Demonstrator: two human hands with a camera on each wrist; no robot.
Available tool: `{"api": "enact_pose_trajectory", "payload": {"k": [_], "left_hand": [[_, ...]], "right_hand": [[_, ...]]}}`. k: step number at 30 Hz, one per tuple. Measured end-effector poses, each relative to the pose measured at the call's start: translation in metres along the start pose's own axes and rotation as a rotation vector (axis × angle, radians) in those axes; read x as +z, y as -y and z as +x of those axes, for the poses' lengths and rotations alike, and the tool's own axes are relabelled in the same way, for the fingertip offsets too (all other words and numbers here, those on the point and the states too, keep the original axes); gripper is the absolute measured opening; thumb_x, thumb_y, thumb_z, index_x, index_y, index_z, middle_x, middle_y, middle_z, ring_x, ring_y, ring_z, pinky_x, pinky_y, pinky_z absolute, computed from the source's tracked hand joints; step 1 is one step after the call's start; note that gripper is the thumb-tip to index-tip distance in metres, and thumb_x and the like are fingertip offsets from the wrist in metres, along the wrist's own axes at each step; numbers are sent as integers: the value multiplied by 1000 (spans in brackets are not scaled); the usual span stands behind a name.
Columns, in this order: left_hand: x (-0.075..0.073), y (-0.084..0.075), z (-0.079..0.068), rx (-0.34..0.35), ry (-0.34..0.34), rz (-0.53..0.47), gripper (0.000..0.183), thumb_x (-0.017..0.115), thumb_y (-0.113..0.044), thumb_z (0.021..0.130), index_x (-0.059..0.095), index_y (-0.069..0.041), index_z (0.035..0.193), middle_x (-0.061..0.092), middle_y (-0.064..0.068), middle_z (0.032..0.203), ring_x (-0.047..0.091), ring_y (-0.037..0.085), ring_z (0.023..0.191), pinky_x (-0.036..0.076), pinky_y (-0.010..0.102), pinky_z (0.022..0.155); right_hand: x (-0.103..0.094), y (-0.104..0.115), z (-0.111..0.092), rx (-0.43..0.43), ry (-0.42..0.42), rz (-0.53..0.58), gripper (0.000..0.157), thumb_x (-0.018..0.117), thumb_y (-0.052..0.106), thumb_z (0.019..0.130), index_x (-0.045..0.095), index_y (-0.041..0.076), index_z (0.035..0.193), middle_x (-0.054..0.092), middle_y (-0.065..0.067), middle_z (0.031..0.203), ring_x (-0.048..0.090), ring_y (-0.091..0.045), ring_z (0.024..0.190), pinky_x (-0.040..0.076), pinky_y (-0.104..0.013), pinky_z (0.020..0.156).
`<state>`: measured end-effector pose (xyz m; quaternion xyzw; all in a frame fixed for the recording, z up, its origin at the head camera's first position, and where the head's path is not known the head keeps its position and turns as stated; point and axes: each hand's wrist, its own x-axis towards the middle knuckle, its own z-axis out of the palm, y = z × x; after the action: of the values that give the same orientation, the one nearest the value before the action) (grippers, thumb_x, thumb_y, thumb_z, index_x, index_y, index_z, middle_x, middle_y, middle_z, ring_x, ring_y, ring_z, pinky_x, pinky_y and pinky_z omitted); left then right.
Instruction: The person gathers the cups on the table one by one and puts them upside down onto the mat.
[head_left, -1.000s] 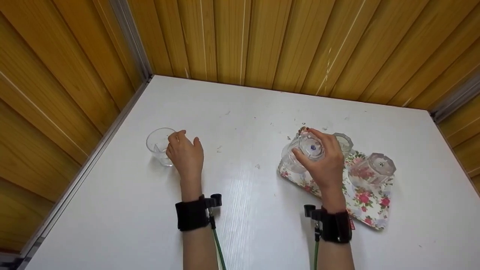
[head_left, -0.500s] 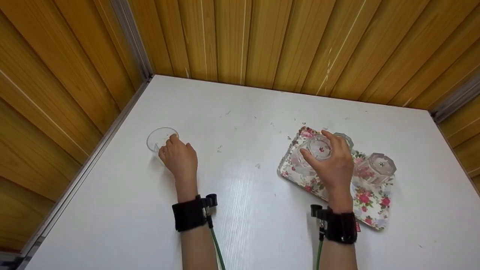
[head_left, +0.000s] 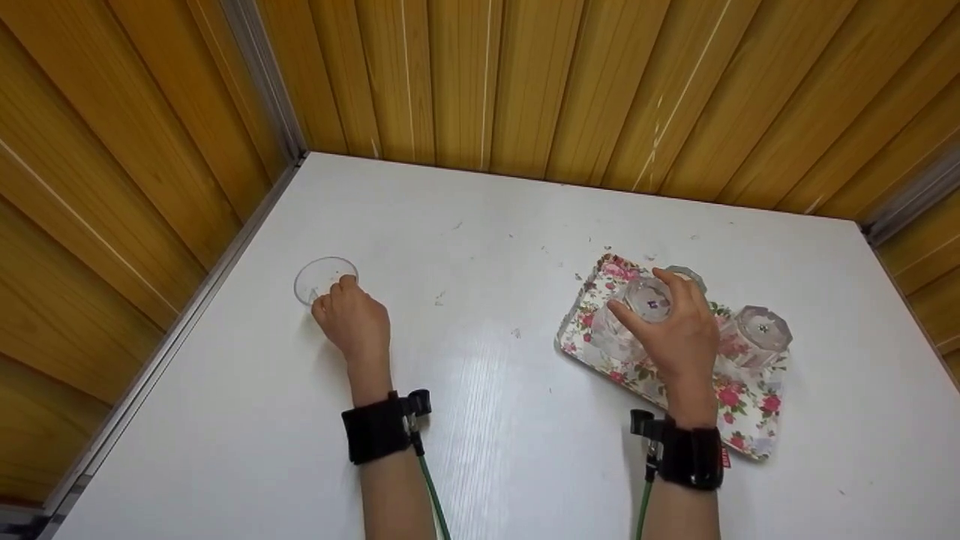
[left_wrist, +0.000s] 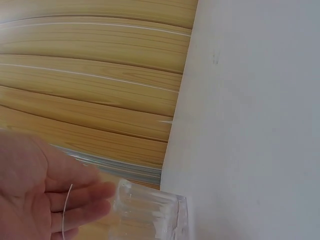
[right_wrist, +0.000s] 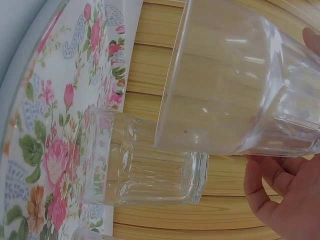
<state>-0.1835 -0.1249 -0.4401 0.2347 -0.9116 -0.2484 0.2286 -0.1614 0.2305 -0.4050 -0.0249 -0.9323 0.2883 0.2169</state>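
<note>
In the head view my left hand (head_left: 352, 319) is at the near side of an upright clear glass (head_left: 325, 274) on the left. Its curled fingers grip the glass by the rim, which crosses them in the left wrist view. My right hand (head_left: 679, 334) grips an upside-down faceted glass (head_left: 649, 300) near its base. The right wrist view shows this glass (right_wrist: 220, 85) tilted, its rim apart from the floral tray (right_wrist: 37, 115). Another upside-down glass (right_wrist: 150, 165) stands on the tray beside it.
On the floral tray (head_left: 739, 420) another upside-down glass (head_left: 763, 330) stands to the right. Part of one more glass (head_left: 686, 277) shows behind my right hand. Small marks dot the white table (head_left: 480, 412). Wood-patterned walls (head_left: 517, 82) border the back and sides.
My right hand has carried the upside-down glass right and toward me over the tray. My left hand has shifted slightly left and closed its fingers on the left glass, which stays in place.
</note>
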Motion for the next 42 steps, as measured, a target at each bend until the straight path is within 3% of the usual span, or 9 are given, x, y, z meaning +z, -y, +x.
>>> {"api": "enact_pose_trajectory", "payload": {"k": [4,15,26,33,38,42], "left_hand": [[0,0,1,-11,-4,-16,25,54,11,78,62,6,102,65,22,92,59,36,88,31,40,97],[-4,2,4,-47,30,-32,30,57,12,76,63,4,104,65,22,96,59,36,91,30,40,98],[-11,-6,4,-50,-48,-132,27,60,10,78,65,4,104,66,21,96,63,33,91,31,42,98],[-23,-17,0,-65,-64,-317,26,60,8,80,65,2,105,68,16,97,63,29,92,37,40,91],[-30,-28,-6,-57,-13,-486,26,60,5,82,64,0,108,68,14,97,65,26,90,47,39,81],[-32,-35,-8,-48,36,-593,26,61,3,82,64,-1,107,68,13,95,65,25,90,49,37,81]], "right_hand": [[-1,1,0,20,25,-16,75,71,57,67,52,12,124,51,-13,121,50,-33,101,38,-48,83],[-1,-1,0,40,57,-31,79,71,59,65,50,11,125,49,-14,121,49,-32,103,39,-47,83],[0,-5,0,20,86,-73,77,71,56,67,48,14,128,46,-12,112,47,-28,92,38,-40,74],[1,-7,0,11,113,-74,74,71,55,69,50,15,127,44,-11,103,42,-22,81,33,-32,65],[0,-8,-1,40,132,-81,74,71,57,67,51,16,126,44,-11,103,41,-22,79,33,-31,63],[-1,-8,-1,50,148,-84,76,68,60,67,50,16,126,44,-11,103,41,-22,80,34,-31,63]]}}
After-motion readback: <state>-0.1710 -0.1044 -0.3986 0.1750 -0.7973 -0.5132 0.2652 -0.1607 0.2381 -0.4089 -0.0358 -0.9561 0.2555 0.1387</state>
